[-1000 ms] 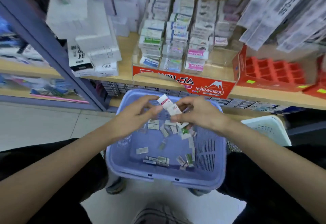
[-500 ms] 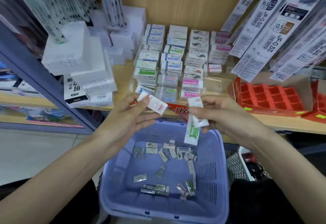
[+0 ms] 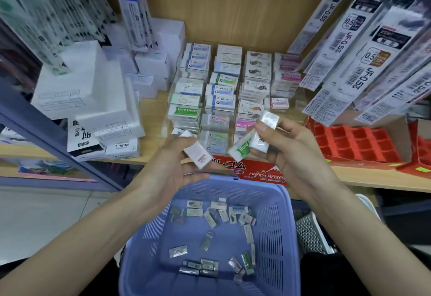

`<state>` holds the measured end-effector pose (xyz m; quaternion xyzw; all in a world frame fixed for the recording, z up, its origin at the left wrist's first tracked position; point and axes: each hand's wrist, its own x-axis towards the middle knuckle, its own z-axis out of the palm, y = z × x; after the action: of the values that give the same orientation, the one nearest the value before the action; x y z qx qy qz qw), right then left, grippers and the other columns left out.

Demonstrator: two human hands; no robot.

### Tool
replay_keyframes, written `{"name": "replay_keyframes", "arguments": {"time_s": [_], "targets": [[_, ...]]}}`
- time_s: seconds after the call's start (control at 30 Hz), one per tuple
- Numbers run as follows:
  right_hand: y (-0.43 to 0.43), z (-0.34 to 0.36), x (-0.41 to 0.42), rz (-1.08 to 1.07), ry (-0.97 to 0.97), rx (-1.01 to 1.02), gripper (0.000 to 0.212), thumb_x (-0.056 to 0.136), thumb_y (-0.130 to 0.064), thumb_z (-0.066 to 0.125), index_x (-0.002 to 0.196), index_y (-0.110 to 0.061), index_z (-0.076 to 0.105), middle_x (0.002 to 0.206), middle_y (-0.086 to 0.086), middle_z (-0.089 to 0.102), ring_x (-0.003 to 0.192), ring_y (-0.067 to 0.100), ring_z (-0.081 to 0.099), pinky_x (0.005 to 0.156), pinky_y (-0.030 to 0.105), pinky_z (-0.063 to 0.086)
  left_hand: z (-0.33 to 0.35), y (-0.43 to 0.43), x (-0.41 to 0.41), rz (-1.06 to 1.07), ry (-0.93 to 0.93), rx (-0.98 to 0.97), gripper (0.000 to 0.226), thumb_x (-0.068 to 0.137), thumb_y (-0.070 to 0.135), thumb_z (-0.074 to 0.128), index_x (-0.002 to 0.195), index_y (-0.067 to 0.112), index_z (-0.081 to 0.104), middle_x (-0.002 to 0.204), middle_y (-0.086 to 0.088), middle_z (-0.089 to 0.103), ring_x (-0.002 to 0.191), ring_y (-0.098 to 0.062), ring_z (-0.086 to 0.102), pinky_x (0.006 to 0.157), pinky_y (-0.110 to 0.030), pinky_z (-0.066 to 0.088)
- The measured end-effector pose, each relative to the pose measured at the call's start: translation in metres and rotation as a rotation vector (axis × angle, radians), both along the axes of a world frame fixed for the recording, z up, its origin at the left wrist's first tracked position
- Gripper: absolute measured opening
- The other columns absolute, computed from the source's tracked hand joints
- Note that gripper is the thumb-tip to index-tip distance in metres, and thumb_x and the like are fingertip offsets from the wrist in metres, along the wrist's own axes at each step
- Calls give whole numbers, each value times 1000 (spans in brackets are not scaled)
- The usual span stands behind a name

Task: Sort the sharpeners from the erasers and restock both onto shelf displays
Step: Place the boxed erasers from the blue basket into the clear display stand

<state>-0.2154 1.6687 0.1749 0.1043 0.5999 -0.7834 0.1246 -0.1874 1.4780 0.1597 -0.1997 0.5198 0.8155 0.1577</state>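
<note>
Task approx mid-way: eraser display [image 3: 224, 100] already well stocked, left hand [image 3: 172, 170] pinching one eraser [image 3: 197, 152], right hand [image 3: 286, 153] gripping several erasers [image 3: 247, 144] above basket [image 3: 279, 232], w/ many small items [image 3: 210, 230] left to sort.

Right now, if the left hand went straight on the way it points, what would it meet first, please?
Probably the front stacks of the eraser display; the left hand, pinching a pink-labelled eraser, points toward them, though depth is unclear.
</note>
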Motion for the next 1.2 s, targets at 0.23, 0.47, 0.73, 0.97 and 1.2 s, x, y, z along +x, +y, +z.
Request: {"name": "replay_keyframes", "arguments": {"time_s": [0.23,0.47,0.73,0.97,1.2], "targets": [[-8,1,-3,99,-38,-19,37,68,-21,68,101,-4,65,95,14,69,81,18,68,56,20,54,-2,6,-3,-248,189,-553,46,62,41,76,76,11,45,49,8,44,47,-7,40,53,-22,36],[-14,-3,-2,118,-11,93,26,79,-24,68,100,-8,65,109,28,63,88,32,66,55,22,54,-4,7,-4,-304,198,-558,16,74,24,77,82,15,67,51,14,49,42,0,38,45,-13,31],[-22,1,-5,57,55,229,13,88,-20,63,99,-13,62,83,2,73,65,28,53,39,23,39,-4,-3,-7,-103,63,-398,14,77,24,73,84,16,64,55,2,43,46,-10,37,45,-21,32],[-38,-9,-7,346,66,419,9,87,-15,64,91,-16,56,72,10,66,49,16,48,40,24,34,0,-11,-10,2,-107,-161,9,82,15,69,81,14,61,63,0,55,42,-5,42,35,-15,31],[-58,-21,8,378,339,832,37,68,-49,74,88,-28,52,66,-3,61,63,18,60,64,42,51,-8,-17,-3,8,-233,-52,17,78,17,72,89,16,59,62,4,54,44,-4,43,34,-14,28]]}}
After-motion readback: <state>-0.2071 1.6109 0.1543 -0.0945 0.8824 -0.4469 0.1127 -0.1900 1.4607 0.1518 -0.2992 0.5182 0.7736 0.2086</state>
